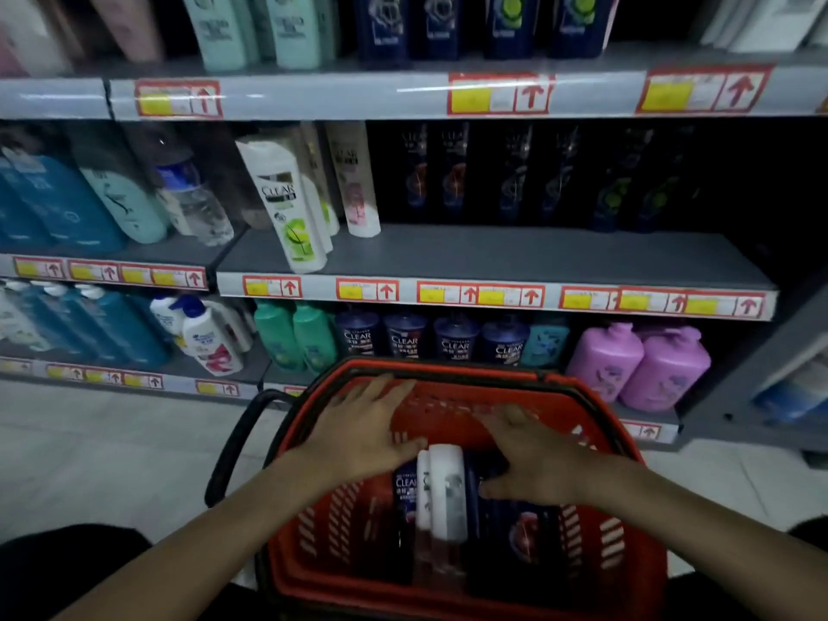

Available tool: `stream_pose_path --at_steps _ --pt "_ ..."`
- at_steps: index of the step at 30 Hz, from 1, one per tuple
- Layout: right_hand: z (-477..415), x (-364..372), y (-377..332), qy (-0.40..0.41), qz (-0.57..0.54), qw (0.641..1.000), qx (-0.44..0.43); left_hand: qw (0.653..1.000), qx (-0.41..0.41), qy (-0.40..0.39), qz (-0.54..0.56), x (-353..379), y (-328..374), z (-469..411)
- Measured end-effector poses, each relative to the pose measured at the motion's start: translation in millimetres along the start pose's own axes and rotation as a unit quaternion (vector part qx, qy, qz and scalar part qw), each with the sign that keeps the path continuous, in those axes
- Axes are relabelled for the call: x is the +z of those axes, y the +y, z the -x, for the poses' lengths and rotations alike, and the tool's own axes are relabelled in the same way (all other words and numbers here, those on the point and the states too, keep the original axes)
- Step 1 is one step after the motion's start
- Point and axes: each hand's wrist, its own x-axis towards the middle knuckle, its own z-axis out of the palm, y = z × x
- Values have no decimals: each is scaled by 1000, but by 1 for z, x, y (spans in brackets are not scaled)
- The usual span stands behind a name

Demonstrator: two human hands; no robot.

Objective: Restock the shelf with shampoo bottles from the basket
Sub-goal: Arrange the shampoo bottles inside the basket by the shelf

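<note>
Lower centre of the frame: a red slotted plastic basket (322, 522) holds dark blue shampoo bottles (405, 490) and a white-capped bottle (441, 495). The left hand (358, 432) and right hand (533, 459) are spread wide above them, gripping nothing.

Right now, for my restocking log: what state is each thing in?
Red basket: holds several bottles.
White bottle: in the basket, not gripped.
Dark Clear bottle: in the basket beside it.
Left hand: open, fingers spread over the basket.
Right hand: open, fingers spread over the basket.
Middle shelf: front mostly bare.
</note>
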Motion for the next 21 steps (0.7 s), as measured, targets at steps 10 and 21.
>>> stream_pose_path --at_steps 10,21 --pt "-1 74 21 -107 174 979 -22 976 -84 -154 125 116 34 -38" --pt "-8 71 32 -123 193 973 -15 884 -327 -106 317 195 57 -95"
